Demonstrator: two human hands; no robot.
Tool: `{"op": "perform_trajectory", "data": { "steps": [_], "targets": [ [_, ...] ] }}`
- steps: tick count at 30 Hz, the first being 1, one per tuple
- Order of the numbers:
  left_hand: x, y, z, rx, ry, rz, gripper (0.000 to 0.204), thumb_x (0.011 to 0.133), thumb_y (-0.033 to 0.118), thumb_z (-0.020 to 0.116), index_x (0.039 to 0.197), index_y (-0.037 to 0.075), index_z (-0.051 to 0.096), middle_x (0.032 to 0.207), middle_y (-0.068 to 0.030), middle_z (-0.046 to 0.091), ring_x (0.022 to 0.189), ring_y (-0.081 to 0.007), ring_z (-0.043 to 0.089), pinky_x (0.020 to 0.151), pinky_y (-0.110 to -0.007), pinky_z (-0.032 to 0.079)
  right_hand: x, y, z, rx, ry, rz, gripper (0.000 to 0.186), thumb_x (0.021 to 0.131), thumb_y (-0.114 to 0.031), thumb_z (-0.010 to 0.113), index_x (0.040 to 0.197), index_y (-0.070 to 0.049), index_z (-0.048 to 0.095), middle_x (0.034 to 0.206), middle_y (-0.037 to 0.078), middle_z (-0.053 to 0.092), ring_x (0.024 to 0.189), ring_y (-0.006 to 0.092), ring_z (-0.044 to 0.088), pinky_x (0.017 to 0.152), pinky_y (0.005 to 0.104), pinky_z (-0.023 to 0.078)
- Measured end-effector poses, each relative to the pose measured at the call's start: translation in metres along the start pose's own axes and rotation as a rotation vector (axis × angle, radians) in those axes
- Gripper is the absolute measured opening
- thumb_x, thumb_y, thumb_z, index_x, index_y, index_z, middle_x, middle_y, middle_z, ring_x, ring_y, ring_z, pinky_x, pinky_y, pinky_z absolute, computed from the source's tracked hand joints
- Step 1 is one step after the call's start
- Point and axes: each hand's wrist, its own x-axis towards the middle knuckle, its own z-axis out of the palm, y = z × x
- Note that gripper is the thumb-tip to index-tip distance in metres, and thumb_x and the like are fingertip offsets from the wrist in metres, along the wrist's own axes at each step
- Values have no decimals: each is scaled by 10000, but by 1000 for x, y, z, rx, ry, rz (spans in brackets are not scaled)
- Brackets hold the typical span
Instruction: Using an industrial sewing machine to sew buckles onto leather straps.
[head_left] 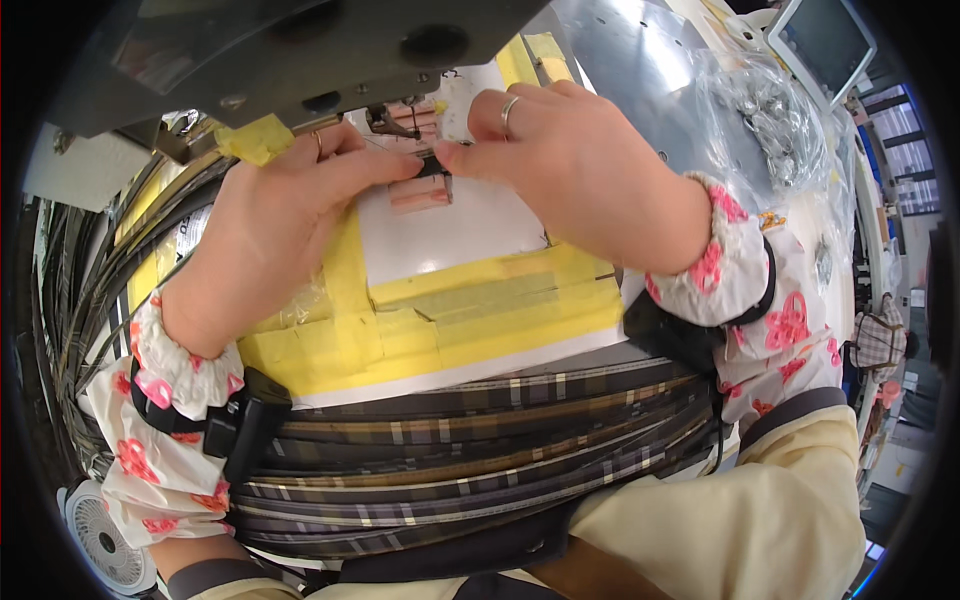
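Observation:
Under the head of a sewing machine (pixel 300 60), both hands meet close to the metal presser foot (pixel 395 122). My left hand (pixel 285 205), with a ring, comes in from the left, its thumb and fingers closed on the left end of a short dark strip (pixel 432 165). My right hand (pixel 570 150), also ringed, pinches the strip's right end between thumb and curled fingers. Much of the strip is hidden by the fingertips. Below it, a pinkish patch (pixel 421 195) shows on the white sheet (pixel 440 245), which has yellow tape (pixel 480 300) along its edge.
Plaid straps (pixel 480 430) lie in rows across the near edge, and a bundle of dark strips (pixel 75 290) hangs at the left. A clear plastic bag (pixel 775 120) of small metal pieces is at the upper right, near a tablet-like screen (pixel 825 45). A small fan (pixel 105 535) stands lower left.

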Motion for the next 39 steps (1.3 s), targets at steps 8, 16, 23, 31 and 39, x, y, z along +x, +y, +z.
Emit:
{"op": "perform_trajectory", "data": {
  "steps": [8, 16, 23, 31, 39],
  "targets": [
    [2, 4, 5, 314, 75, 127, 358, 720, -74, 595, 1044, 69, 653, 909, -108, 568, 814, -291, 566, 713, -375, 463, 5, -13, -2, -146, 3, 7, 228, 736, -134, 585, 949, -70, 633, 887, 37, 594, 800, 184, 577, 664, 305, 449],
    [-7, 2, 11, 369, 190, 110, 319, 727, -23, 625, 1027, 76, 676, 1041, -145, 612, 873, -333, 592, 719, -396, 463, 7, -15, -10, -128, -75, 32, 297, 720, -124, 583, 1003, -45, 625, 908, 43, 585, 811, 177, 559, 691, 308, 445],
    [-4, 17, 6, 376, 142, 50, 283, 741, -15, 625, 1000, 81, 687, 1061, -118, 650, 960, -300, 630, 692, -383, 440, 2, -13, -10, -108, -34, 39, 220, 730, -126, 596, 934, -60, 644, 870, 28, 606, 821, 173, 575, 682, 287, 441],
    [-3, 10, 5, 370, 165, 98, 272, 739, -10, 615, 990, 71, 684, 995, -93, 685, 943, -297, 653, 763, -372, 520, 5, -9, -5, -132, 7, 14, 179, 722, -134, 598, 877, -55, 636, 835, 34, 608, 794, 179, 588, 655, 293, 447],
    [-3, 5, 4, 343, 119, 19, 360, 713, -53, 565, 1039, 54, 673, 1040, -135, 666, 901, -306, 651, 833, -353, 530, 8, -2, 1, -120, 29, 11, 201, 733, -136, 591, 909, -53, 641, 883, 47, 611, 820, 186, 596, 670, 297, 472]
  ]
}}
